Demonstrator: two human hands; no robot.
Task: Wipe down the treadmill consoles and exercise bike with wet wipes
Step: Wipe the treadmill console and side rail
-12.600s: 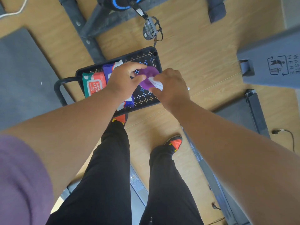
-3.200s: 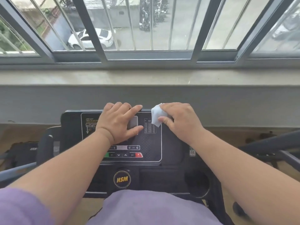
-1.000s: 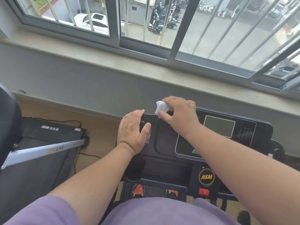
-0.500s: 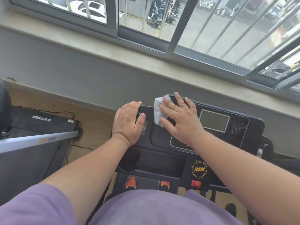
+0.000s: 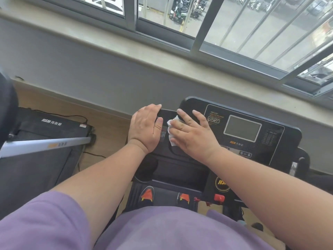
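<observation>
- At the bottom of the frame, one soft purple shirt [image 5: 162, 230] fills the nearest ground, and two bare forearms reach up from it toward the centre.
- Below the console, two shoes [image 5: 148, 195] with orange-red toes stand on the dark ribbed treadmill deck [image 5: 134, 195].
- One red clip [image 5: 219, 197] sits at the lower edge of the console, right of the shoes.
- Two hands lie on the one black, glossy treadmill console [image 5: 281, 139], centre right of the frame.
- The left hand [image 5: 146, 128] rests flat on the console's left end, fingers straight and together, reaching over its far edge, holding nothing.
- The right hand [image 5: 193, 135] lies flat with fingers spread, pressing one white crumpled wet wipe [image 5: 171, 132] against the console's left panel; the wipe shows between the two hands.
- One grey rectangular screen [image 5: 242, 128] sits right of the right hand, with yellow lettering around it.
- A second treadmill [image 5: 45, 127], folded, dark with a silver bar, stands on the light wooden floor [image 5: 108, 123] at left, with one black cable [image 5: 93, 154] trailing beside it.
- Farther off run a grey wall [image 5: 90, 69] and a smooth stone sill [image 5: 162, 55].
- In the upper frame, a sliding window [image 5: 196, 33] with metal bars shows parked scooters outside.
</observation>
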